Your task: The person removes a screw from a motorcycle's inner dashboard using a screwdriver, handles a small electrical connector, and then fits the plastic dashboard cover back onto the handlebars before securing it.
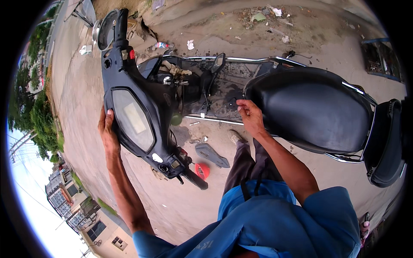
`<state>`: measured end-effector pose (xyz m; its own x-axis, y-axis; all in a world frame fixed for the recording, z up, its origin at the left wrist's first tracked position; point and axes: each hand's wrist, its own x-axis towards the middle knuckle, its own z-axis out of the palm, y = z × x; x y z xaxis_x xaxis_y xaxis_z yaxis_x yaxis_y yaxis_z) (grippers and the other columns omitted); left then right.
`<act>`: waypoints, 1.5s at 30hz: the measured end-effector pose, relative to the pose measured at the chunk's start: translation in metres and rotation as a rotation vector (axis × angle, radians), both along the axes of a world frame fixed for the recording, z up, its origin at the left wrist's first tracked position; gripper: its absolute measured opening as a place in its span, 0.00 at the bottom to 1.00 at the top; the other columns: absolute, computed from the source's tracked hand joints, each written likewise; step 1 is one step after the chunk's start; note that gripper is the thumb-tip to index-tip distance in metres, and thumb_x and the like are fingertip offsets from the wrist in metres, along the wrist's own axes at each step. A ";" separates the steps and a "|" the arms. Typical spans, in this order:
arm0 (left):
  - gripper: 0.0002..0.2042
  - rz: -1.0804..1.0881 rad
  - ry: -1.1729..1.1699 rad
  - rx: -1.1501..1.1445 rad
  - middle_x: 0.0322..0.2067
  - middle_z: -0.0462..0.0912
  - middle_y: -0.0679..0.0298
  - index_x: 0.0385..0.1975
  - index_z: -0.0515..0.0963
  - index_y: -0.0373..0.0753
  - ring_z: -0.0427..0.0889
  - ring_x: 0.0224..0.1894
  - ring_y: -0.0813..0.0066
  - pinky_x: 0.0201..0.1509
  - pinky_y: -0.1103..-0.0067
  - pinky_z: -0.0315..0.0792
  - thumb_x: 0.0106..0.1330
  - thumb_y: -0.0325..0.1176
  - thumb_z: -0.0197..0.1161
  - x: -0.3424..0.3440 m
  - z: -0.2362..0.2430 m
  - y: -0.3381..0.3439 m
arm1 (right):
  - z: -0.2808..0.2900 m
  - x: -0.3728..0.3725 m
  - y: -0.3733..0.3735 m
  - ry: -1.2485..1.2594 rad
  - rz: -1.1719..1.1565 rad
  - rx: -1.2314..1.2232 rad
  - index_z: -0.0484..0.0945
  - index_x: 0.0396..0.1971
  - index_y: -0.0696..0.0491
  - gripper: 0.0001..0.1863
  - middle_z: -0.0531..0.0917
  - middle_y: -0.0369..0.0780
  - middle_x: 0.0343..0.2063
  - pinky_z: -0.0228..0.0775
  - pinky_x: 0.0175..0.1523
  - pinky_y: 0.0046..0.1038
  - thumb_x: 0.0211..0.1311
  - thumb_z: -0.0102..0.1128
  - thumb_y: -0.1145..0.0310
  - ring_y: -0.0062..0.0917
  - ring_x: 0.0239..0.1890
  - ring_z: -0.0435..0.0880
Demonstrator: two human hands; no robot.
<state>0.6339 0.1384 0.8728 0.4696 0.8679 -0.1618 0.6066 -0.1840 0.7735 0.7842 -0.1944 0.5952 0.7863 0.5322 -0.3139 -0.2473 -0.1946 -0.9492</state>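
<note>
A black electric scooter stands in front of me, its handlebars to the left and its seat to the right. My left hand grips the outer edge of the handlebar cover, thumb on top, beside the display panel. Over the footboard, close to the seat's front end, my right hand is closed in a pinch; whatever its fingertips may hold is too small to make out. A mirror on its stem lies on the footboard.
Below the scooter on the ground are a dark plastic panel and a red container. A cloth rests behind the handlebars. Litter is scattered on the far side. Another person's foot shows at lower right.
</note>
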 end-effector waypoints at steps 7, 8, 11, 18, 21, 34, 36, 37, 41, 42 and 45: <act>0.29 -0.005 0.068 0.170 0.60 0.75 0.52 0.66 0.67 0.32 0.72 0.62 0.66 0.68 0.75 0.61 0.74 0.49 0.53 0.005 -0.008 -0.008 | -0.001 0.104 0.005 -0.012 -0.143 0.079 0.81 0.41 0.57 0.06 0.85 0.34 0.34 0.73 0.42 0.18 0.68 0.56 0.78 0.15 0.34 0.81; 0.29 0.013 0.080 0.218 0.59 0.76 0.53 0.65 0.67 0.32 0.73 0.61 0.67 0.67 0.75 0.62 0.75 0.49 0.53 0.005 -0.010 -0.008 | 0.001 0.117 0.006 -0.015 -0.138 0.076 0.81 0.41 0.57 0.06 0.85 0.34 0.34 0.73 0.42 0.18 0.68 0.56 0.78 0.15 0.34 0.81; 0.28 -0.007 0.081 0.217 0.58 0.77 0.53 0.65 0.68 0.32 0.74 0.60 0.67 0.66 0.75 0.63 0.75 0.48 0.53 0.001 -0.013 -0.002 | -0.005 0.150 0.006 -0.045 -0.114 0.107 0.81 0.43 0.55 0.07 0.85 0.33 0.38 0.72 0.43 0.19 0.71 0.55 0.74 0.15 0.37 0.81; 0.28 -0.017 0.149 0.274 0.58 0.77 0.51 0.65 0.68 0.32 0.74 0.60 0.66 0.66 0.73 0.64 0.75 0.48 0.54 0.013 -0.003 -0.011 | -0.015 0.180 0.005 0.003 -0.187 0.109 0.81 0.41 0.56 0.07 0.85 0.34 0.36 0.73 0.41 0.18 0.70 0.54 0.75 0.15 0.35 0.81; 0.29 0.012 0.099 0.243 0.58 0.77 0.51 0.65 0.67 0.31 0.74 0.60 0.65 0.67 0.73 0.64 0.75 0.48 0.53 0.014 -0.004 -0.017 | -0.026 0.170 0.008 -0.004 -0.152 0.118 0.81 0.41 0.55 0.06 0.84 0.33 0.34 0.72 0.40 0.17 0.70 0.56 0.74 0.14 0.33 0.79; 0.25 0.026 0.071 0.179 0.60 0.76 0.50 0.65 0.67 0.31 0.74 0.62 0.65 0.66 0.74 0.65 0.76 0.41 0.52 0.023 0.006 -0.022 | -0.009 0.159 0.060 -0.010 0.052 0.072 0.81 0.39 0.57 0.06 0.83 0.34 0.33 0.71 0.39 0.18 0.70 0.55 0.75 0.14 0.31 0.78; 0.24 0.032 0.071 0.198 0.60 0.76 0.49 0.65 0.67 0.30 0.73 0.63 0.65 0.66 0.74 0.64 0.76 0.40 0.52 0.025 0.005 -0.023 | -0.008 0.160 0.070 0.026 0.060 0.089 0.81 0.39 0.56 0.06 0.83 0.33 0.31 0.72 0.39 0.19 0.70 0.55 0.75 0.14 0.31 0.78; 0.24 0.036 0.072 0.195 0.60 0.76 0.49 0.65 0.67 0.30 0.73 0.63 0.65 0.66 0.74 0.64 0.76 0.40 0.52 0.025 0.005 -0.022 | -0.008 0.161 0.075 0.027 0.064 0.085 0.81 0.39 0.56 0.06 0.83 0.33 0.31 0.72 0.39 0.19 0.70 0.55 0.75 0.14 0.31 0.78; 0.25 0.034 0.088 0.193 0.61 0.74 0.49 0.66 0.66 0.30 0.71 0.65 0.64 0.69 0.73 0.61 0.76 0.41 0.51 0.025 0.007 -0.024 | -0.031 0.191 0.106 -0.130 0.129 -0.027 0.81 0.40 0.57 0.06 0.83 0.33 0.29 0.73 0.40 0.21 0.68 0.58 0.73 0.15 0.31 0.79; 0.25 0.031 0.103 0.196 0.62 0.73 0.49 0.66 0.65 0.30 0.70 0.66 0.63 0.69 0.72 0.60 0.76 0.41 0.51 0.027 0.007 -0.025 | -0.044 0.204 0.114 -0.188 0.134 -0.057 0.81 0.41 0.57 0.06 0.83 0.34 0.28 0.74 0.40 0.22 0.67 0.59 0.73 0.16 0.31 0.79; 0.30 0.025 0.095 0.166 0.64 0.71 0.51 0.67 0.63 0.30 0.67 0.68 0.62 0.71 0.70 0.57 0.75 0.49 0.50 0.032 0.009 -0.028 | -0.069 0.248 0.155 -0.314 0.137 -0.077 0.81 0.42 0.58 0.08 0.84 0.39 0.31 0.75 0.40 0.25 0.65 0.60 0.73 0.21 0.32 0.82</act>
